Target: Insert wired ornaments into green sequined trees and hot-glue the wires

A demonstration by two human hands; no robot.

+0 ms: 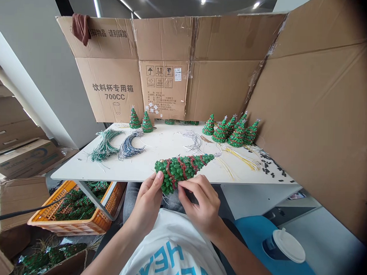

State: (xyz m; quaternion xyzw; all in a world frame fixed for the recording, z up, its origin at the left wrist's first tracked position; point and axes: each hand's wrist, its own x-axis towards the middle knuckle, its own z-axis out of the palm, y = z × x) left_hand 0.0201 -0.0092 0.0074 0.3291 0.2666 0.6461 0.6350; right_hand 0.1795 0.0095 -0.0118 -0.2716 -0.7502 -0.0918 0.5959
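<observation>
A small green beaded Christmas tree (182,168) with red garland lies sideways in front of me, its tip pointing right. Its wide base is gripped by my left hand (150,192), thumb on the near side. My right hand (201,200) is closed in a pinch at the tree's lower side. What sits between those fingertips is too small to make out. Thin pale wire ends stick out below the base. Beyond the tree, on the white table (161,152), lie a bundle of green wires (106,145) and a bundle of dark blue wires (130,145).
Several finished-looking trees (238,131) stand at the back right, two more (147,122) at the back left. Yellow strips (245,159) and black bits (268,164) lie right. Cardboard walls (230,87) enclose the table. An orange crate (75,226) and a blue stool (252,232) flank me.
</observation>
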